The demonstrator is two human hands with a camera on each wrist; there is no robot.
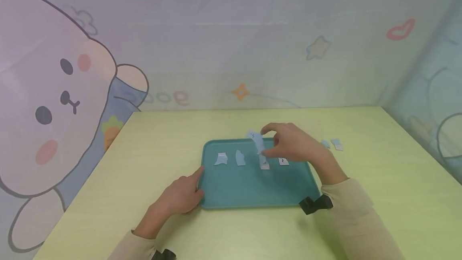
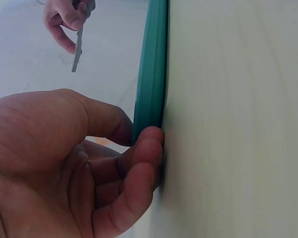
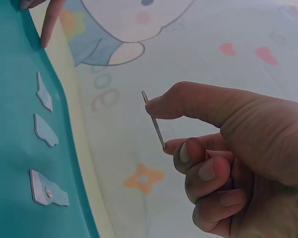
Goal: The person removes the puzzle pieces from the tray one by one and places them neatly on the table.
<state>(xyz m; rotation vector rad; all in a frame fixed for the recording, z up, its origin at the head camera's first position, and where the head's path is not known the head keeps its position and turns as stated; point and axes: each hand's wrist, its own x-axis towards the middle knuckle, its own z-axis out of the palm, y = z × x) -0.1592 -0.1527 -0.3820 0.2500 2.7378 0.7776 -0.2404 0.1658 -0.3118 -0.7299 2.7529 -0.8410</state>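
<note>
Between thumb and index finger, my right hand (image 1: 294, 141) pinches a thin light-blue puzzle piece (image 1: 257, 140) with a dark mark. It is raised above the back part of a teal tray (image 1: 234, 191); the right wrist view shows the piece (image 3: 158, 124) edge-on. My left hand (image 1: 182, 193) holds the tray's left rim, its thumb and curled fingers against the edge (image 2: 151, 74). In a row on the tray lie a piece (image 1: 221, 159) at left, a curved piece (image 1: 240, 158), a longer one (image 1: 264, 163) below the raised piece, and one (image 1: 283, 161) partly behind my right hand.
Two more light-blue pieces, one (image 1: 325, 143) partly hidden by my right wrist and another (image 1: 337, 144), lie on the table right of the tray. The pale yellow-green table (image 1: 162, 139) meets a cartoon-printed backdrop (image 1: 216, 51) at its far edge.
</note>
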